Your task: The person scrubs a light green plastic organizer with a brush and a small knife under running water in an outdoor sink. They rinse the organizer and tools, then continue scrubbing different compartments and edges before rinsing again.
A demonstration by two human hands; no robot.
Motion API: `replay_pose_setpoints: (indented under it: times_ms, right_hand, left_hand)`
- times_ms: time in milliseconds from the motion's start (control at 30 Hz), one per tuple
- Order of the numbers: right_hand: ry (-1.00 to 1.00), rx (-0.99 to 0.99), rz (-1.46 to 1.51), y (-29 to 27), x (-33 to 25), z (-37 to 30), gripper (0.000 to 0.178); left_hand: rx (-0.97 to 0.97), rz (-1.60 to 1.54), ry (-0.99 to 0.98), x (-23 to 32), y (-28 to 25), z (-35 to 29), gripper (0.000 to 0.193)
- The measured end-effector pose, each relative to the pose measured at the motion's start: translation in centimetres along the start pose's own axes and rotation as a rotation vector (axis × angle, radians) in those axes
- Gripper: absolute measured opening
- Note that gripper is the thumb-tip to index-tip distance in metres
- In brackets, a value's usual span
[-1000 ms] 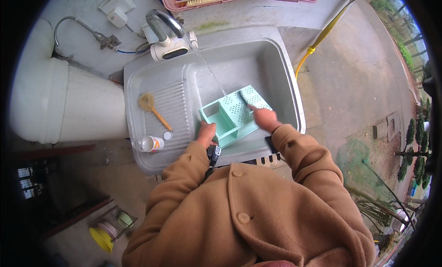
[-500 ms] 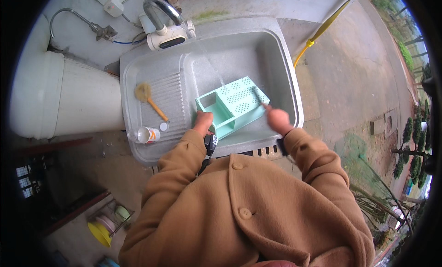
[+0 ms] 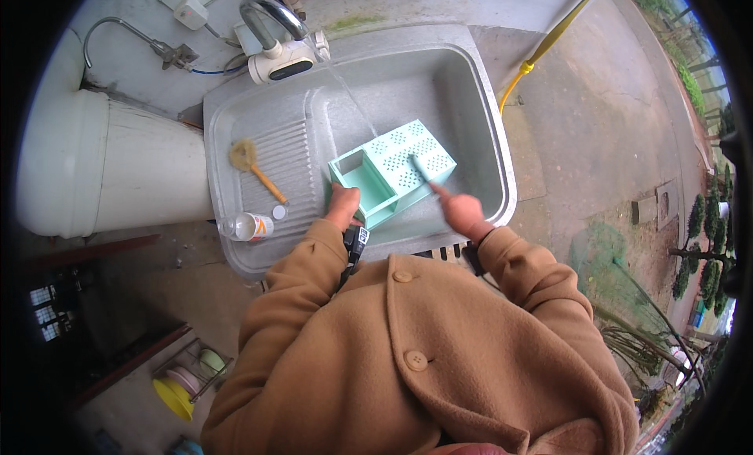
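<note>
A mint-green plastic storage box (image 3: 423,141) lies tilted in the grey sink, its perforated side facing up and its open compartments toward the left. My left hand (image 3: 343,204) is closed on the box's near left edge, some of its fingers hidden. In my right hand (image 3: 461,213) is a slim, pale tool that looks like a small brush (image 3: 420,169). Its end rests against the perforated panel, though motion blurs the details. Water runs from the chrome faucet (image 3: 271,20) down to the far edge of the box.
On the ribbed drainboard (image 3: 276,153) at left lie a wooden-handled round brush (image 3: 267,182), a clear bottle with a label (image 3: 252,227) and a white cap (image 3: 278,212). A big white bucket (image 3: 149,161) stands left of the sink (image 3: 508,180). A yellow-wrapped pole (image 3: 541,51) leans behind right.
My right hand has moved left and slightly down, taking the brush from the panel's right end toward its middle. My left hand keeps hold of the box.
</note>
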State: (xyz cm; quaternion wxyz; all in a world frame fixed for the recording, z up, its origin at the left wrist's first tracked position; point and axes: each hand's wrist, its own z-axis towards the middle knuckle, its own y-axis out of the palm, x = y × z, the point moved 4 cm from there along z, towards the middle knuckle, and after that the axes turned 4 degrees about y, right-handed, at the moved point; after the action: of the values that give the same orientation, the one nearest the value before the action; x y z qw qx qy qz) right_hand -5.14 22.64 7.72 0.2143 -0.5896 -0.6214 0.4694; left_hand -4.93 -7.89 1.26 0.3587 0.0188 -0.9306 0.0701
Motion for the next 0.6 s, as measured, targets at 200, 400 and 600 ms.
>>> replay_pose_setpoints:
  times_ms: [200,400,600]
  right_hand:
    - [0.03,0.214,0.007,-0.4,-1.9,0.9,0.058]
    - [0.035,0.374,0.047,-4.5,-2.0,4.8,0.051]
    - [-0.105,0.667,0.037,-5.8,-3.0,2.9,0.048]
  left_hand:
    - [0.162,-0.013,0.071,2.6,1.2,-1.9,0.07]
    - [0.245,-0.173,0.125,4.9,2.0,-3.5,0.076]
    - [0.255,-0.238,0.133,5.1,1.7,-7.4,0.057]
